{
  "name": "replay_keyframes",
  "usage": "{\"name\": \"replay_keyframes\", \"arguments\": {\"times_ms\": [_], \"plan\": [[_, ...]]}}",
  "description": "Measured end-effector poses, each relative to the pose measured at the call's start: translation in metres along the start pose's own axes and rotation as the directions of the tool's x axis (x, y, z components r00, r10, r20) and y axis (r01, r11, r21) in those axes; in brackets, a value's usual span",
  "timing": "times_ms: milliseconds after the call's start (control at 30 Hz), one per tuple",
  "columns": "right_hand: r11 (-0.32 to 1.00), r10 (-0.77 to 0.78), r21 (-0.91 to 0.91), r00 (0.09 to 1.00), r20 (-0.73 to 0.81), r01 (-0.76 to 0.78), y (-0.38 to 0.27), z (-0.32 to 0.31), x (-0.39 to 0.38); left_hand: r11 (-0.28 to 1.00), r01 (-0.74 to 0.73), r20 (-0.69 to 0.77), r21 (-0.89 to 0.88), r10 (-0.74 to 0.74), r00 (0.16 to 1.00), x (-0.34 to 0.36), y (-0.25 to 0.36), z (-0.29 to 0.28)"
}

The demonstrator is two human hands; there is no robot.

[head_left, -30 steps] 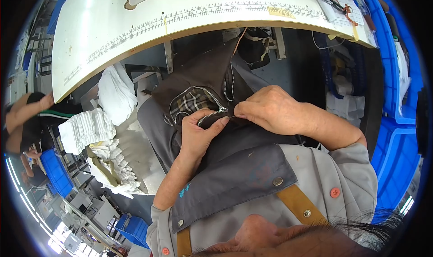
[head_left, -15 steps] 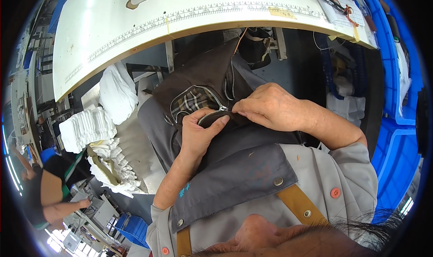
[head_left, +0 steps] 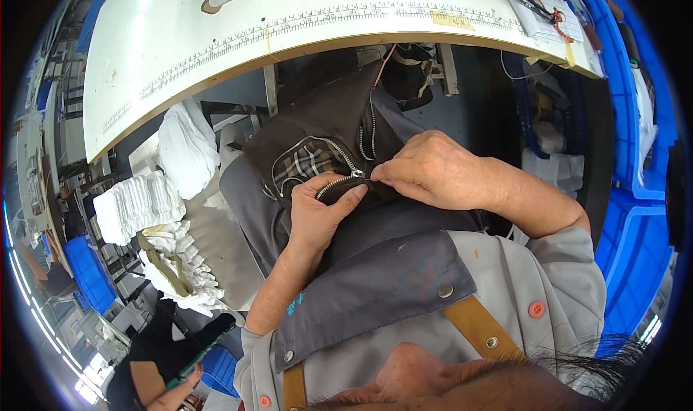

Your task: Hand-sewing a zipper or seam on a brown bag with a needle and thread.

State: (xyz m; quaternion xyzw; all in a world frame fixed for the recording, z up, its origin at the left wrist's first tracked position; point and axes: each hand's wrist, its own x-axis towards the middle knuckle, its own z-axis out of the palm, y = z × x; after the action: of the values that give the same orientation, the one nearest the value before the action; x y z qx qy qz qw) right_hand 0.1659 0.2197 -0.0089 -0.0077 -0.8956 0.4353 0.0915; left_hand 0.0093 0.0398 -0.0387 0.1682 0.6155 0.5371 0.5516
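A dark brown zippered fabric item (head_left: 303, 108) lies over my lap on the grey apron. Its curved zipper opening shows a tan plaid lining (head_left: 310, 158), with a metal slider (head_left: 356, 173) at the bend. My left hand (head_left: 321, 212) is closed on the lower zipper edge, thumb just below the slider. My right hand (head_left: 426, 173) pinches the fabric right beside the slider, its fingertips partly hiding what they hold. A second length of zipper (head_left: 369, 133) runs upward above my right fingers.
A white ruled table (head_left: 180, 43) spans the top, holding papers and scissors (head_left: 534, 3). Stacked white pieces (head_left: 141, 209) lie on a metal surface at left. Blue crates (head_left: 632, 256) stand at right. A co-worker (head_left: 148, 368) in dark clothes is at lower left.
My hands have barely moved, the right fingertips shifting slightly left toward the slider. The co-worker at left has moved from beside the table down to the lower left.
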Motion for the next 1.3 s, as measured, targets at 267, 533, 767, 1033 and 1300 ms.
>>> {"name": "replay_keyframes", "arguments": {"times_ms": [267,533,767,1033,1300], "plan": [[1.0,-0.022,-0.015,1.0,0.001,0.022,-0.0034,-0.0038,0.0025,1.0,-0.004,-0.001,-0.013,0.004,1.0,0.0,0.0006,0.0002],[0.999,-0.018,-0.034,1.0,-0.011,0.017,-0.0047,-0.0013,0.0033,1.0,0.009,-0.014,0.003,-0.009,1.0,0.0,-0.0014,-0.0004],[0.999,0.005,-0.042,0.999,0.034,-0.004,-0.0035,-0.0005,0.0031,1.0,0.011,-0.018,0.019,-0.011,1.0,-0.0002,-0.0011,-0.0012],[1.0,-0.014,0.018,1.0,0.01,0.014,-0.0003,-0.0007,0.0033,1.0,0.008,-0.005,0.02,-0.008,1.0,0.0005,-0.0014,-0.0017],[0.999,0.034,0.0,0.999,0.03,-0.034,-0.0052,-0.0037,0.0047,0.999,-0.007,-0.021,0.035,0.008,1.0,0.0001,-0.0013,0.0003]]}}
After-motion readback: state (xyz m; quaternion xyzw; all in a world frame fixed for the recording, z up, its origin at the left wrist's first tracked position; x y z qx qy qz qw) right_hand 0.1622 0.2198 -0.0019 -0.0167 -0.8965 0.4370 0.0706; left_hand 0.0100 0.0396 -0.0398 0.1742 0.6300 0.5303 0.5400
